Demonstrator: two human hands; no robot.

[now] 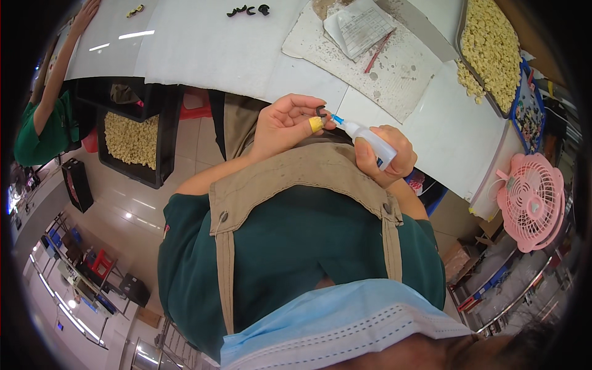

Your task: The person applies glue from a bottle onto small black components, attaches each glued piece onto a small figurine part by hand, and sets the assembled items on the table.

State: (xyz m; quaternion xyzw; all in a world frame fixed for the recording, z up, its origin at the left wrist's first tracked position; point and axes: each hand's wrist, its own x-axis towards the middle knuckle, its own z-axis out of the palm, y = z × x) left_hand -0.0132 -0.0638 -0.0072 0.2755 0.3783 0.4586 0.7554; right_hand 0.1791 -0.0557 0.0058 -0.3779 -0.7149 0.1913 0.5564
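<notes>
Blue-tipped bottle [371, 139] gripped in right hand [402, 154], left hand [280, 126] pinching dark clip [320, 110]; I'd guess mid-piece (can't tell if black parts [264, 9] are done)

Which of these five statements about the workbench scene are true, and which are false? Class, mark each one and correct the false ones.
1. The right hand holds a squeeze bottle with a blue tip. True.
2. A yellow wrap covers one digit of the left hand. True.
3. The left hand is empty. False: it holds a small dark curved piece.
4. The fan is green. False: the fan is pink.
5. A paper sheet lies on the stained board. True.
</notes>
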